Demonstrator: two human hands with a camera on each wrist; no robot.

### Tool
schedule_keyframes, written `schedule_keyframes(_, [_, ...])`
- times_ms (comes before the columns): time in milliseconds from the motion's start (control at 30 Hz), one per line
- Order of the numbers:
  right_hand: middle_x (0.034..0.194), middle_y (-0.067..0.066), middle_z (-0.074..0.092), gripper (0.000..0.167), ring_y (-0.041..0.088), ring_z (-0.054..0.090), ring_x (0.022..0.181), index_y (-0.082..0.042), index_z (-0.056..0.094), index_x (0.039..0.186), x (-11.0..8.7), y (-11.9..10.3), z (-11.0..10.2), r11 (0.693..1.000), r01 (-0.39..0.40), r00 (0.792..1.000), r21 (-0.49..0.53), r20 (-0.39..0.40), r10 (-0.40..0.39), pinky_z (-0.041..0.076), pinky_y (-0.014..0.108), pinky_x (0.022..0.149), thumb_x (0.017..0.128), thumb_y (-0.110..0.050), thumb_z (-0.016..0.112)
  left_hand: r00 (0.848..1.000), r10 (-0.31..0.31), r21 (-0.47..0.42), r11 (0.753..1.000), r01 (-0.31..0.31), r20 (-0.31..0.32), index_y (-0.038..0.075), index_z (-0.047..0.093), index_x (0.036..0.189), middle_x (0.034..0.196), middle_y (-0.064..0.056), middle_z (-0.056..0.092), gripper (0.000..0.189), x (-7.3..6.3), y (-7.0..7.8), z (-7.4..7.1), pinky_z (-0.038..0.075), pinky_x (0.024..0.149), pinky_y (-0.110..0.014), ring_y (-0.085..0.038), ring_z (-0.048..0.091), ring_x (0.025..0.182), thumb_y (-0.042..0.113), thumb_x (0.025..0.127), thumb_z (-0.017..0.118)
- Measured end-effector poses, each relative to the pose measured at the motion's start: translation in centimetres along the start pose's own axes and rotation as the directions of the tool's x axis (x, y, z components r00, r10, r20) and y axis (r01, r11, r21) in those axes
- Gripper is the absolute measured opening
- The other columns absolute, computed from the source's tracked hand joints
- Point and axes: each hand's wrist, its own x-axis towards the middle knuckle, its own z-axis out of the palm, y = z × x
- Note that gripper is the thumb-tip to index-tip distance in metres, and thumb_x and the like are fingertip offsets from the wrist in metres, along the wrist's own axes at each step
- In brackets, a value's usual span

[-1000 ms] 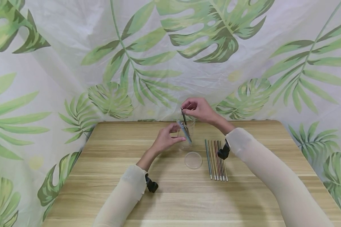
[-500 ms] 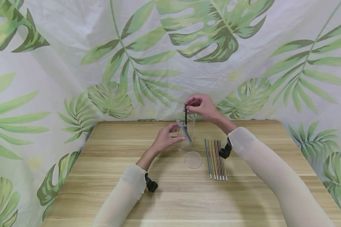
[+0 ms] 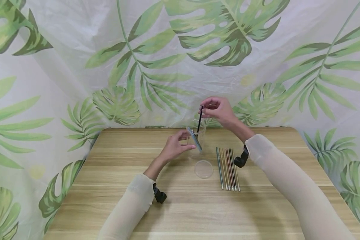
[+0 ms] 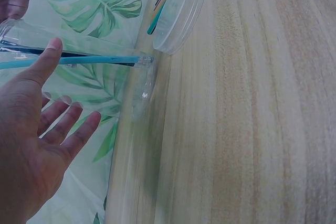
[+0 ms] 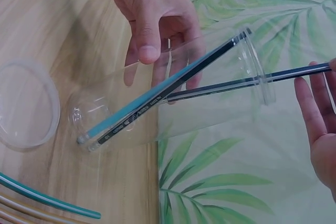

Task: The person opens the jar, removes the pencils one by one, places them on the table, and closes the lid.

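Note:
My left hand [image 3: 174, 146] holds a clear plastic jar [image 3: 202, 141], thumb on the near side and fingers behind it. Two pencils lean together inside: a blue pencil [image 5: 131, 106] and a black pencil [image 5: 194, 72]. Above the jar's open mouth, my right hand [image 3: 217, 109] pinches the upper end of another dark pencil [image 5: 294, 73]. The lower part of that pencil is still within the jar, and its top sticks out past the rim. In the left wrist view the right hand is mostly cut off at the corner.
A round clear lid [image 3: 203, 169] lies on the wooden table [image 3: 180, 213] just in front of the jar. Right of it, several pencils [image 3: 228, 170] lie side by side in a row. A leaf-patterned cloth [image 3: 156, 33] hangs behind the table's back edge.
My right hand has moved up and to the right, drawing the dark pencil further out of the jar. The left hand, jar, lid and row of pencils stay in place.

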Motion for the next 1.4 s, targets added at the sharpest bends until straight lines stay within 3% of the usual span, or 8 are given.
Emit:
schedule_keyframes(300, [0.091, 0.012, 0.078, 0.020, 0.020, 0.077, 0.085, 0.020, 0.063, 0.111, -0.3, -0.5, -0.5, 0.993, 0.030, 0.999, 0.111, -0.037, -0.026, 0.069, 0.036, 0.077, 0.091, 0.020, 0.068, 1.000, 0.004, -0.014, 1.000, -0.004, -0.007, 0.005, 0.062, 0.136, 0.135, -0.019, 0.070, 0.062, 0.0, -0.1, 0.1, 0.058, 0.106, -0.057, -0.040, 0.068, 0.126, 0.018, 0.084, 0.093])
schedule_keyframes(600, [0.090, 0.011, 0.075, 0.022, 0.021, 0.077, 0.085, 0.005, 0.073, 0.102, -0.5, -1.5, -1.0, 0.973, 0.068, 0.992, 0.219, -0.115, -0.043, 0.069, 0.036, 0.077, 0.092, 0.023, 0.064, 1.000, -0.011, -0.036, 0.999, 0.011, -0.002, 0.004, 0.063, 0.135, 0.134, -0.019, 0.070, 0.061, 0.0, 0.1, 0.0, 0.061, 0.101, -0.056, -0.039, 0.068, 0.126, 0.017, 0.083, 0.093])
schedule_keyframes(1033, [0.091, 0.010, 0.074, 0.027, 0.024, 0.076, 0.086, -0.003, 0.073, 0.098, -1.0, -3.2, -2.3, 0.901, 0.143, 0.965, 0.409, -0.260, -0.036, 0.070, 0.040, 0.075, 0.095, 0.021, 0.062, 1.000, -0.011, -0.047, 0.999, 0.011, -0.001, 0.002, 0.061, 0.135, 0.136, -0.025, 0.067, 0.062, 0.0, 0.0, 0.1, 0.060, 0.101, -0.058, -0.041, 0.066, 0.127, 0.016, 0.083, 0.093])
schedule_keyframes(1400, [0.098, 0.009, 0.070, 0.026, 0.024, 0.075, 0.087, -0.003, 0.074, 0.100, -1.9, -4.6, -3.8, 0.836, 0.189, 0.956, 0.515, -0.290, -0.038, 0.068, 0.039, 0.076, 0.097, 0.018, 0.059, 1.000, -0.014, -0.048, 0.999, 0.014, 0.000, 0.003, 0.062, 0.134, 0.136, -0.024, 0.068, 0.060, 0.0, 0.1, 0.0, 0.061, 0.101, -0.056, -0.040, 0.067, 0.127, 0.016, 0.084, 0.092])
